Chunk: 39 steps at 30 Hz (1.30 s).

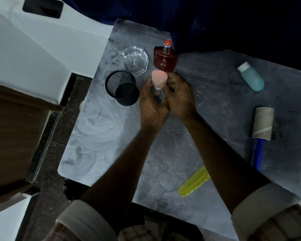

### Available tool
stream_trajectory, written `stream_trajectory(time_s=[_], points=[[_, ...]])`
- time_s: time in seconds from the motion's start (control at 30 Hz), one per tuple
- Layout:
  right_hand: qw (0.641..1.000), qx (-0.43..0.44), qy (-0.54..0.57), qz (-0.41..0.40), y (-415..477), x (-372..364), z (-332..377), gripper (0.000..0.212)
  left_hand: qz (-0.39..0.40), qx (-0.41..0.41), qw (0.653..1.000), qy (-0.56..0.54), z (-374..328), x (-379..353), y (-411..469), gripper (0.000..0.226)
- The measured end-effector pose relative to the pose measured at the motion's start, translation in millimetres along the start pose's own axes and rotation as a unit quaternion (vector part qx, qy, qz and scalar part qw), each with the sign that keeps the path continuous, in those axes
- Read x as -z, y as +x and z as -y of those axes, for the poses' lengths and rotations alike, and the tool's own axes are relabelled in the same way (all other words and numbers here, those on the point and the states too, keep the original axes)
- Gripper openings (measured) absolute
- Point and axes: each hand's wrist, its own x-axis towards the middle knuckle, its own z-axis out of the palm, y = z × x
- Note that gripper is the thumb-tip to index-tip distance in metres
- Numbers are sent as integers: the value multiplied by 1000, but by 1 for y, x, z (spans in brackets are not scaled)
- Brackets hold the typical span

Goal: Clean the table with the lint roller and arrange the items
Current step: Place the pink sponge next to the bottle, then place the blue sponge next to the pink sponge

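Both hands meet over the middle of the grey table (111,136). My left hand (152,105) grips the dark handle of a makeup brush with a pink head (159,78), and my right hand (180,96) touches the brush from the right side. The lint roller (262,125), with a blue handle and a dirty paper roll, lies untouched at the right. A black mesh cup (122,87) stands just left of my hands. Behind them stand a red perfume bottle (165,60) and a clear glass ashtray (134,60).
A teal bottle with a white cap (252,78) lies at the far right. A yellow comb (195,182) lies near the front edge, partly under my right forearm. Dark blue cloth (215,23) hangs over the table's far side. Dark floor and a wooden panel lie to the left.
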Motion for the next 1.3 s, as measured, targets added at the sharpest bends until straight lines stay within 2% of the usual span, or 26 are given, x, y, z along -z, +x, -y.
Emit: stream_trajectory(time_s=[0.2, 0.27, 0.37, 0.57, 0.67, 0.77, 0.83, 0.93, 1.0, 1.1, 1.17, 1.2, 1.23, 1.3], points=[[999, -45, 1, -14, -6, 14, -7, 53, -7, 27, 999, -31, -12, 11, -24, 90], [998, -56, 3, -36, -15, 27, -13, 52, -27, 28, 998, -57, -14, 11, -40, 83], [994, -61, 35, -83, -36, 51, -31, 42, -36, 20, 999, -17, -22, 0, -68, 63], [963, -123, 149, -188, -64, 109, -73, 33, 135, -58, 988, 54, -52, -71, -86, 52], [938, -155, 203, -233, -69, 133, -86, 33, 172, -147, 963, 149, -70, -118, -59, 46], [900, -200, 291, -256, -70, 154, -100, 37, 223, -244, 906, 266, -84, -165, -24, 45], [894, -207, 309, -249, -75, 165, -107, 38, 259, -291, 851, 351, -92, -191, 0, 50], [887, -209, 349, -220, -85, 173, -110, 43, 340, -344, 740, 467, -97, -223, 30, 63], [887, -206, 358, -206, -91, 175, -112, 43, 389, -349, 682, 512, -100, -237, 42, 67], [893, -190, 357, -196, -99, 176, -112, 44, 418, -376, 622, 545, -106, -248, 55, 58], [893, -184, 361, -193, -102, 178, -111, 44, 426, -384, 596, 563, -111, -250, 61, 46], [893, -188, 361, -192, -102, 180, -109, 43, 427, -379, 596, 565, -112, -249, 62, 44], [891, -192, 364, -190, -102, 182, -108, 42, 420, -368, 612, 560, -113, -247, 60, 43], [882, -198, 380, -197, -99, 185, -104, 38, 373, -336, 694, 516, -110, -236, 44, 43]])
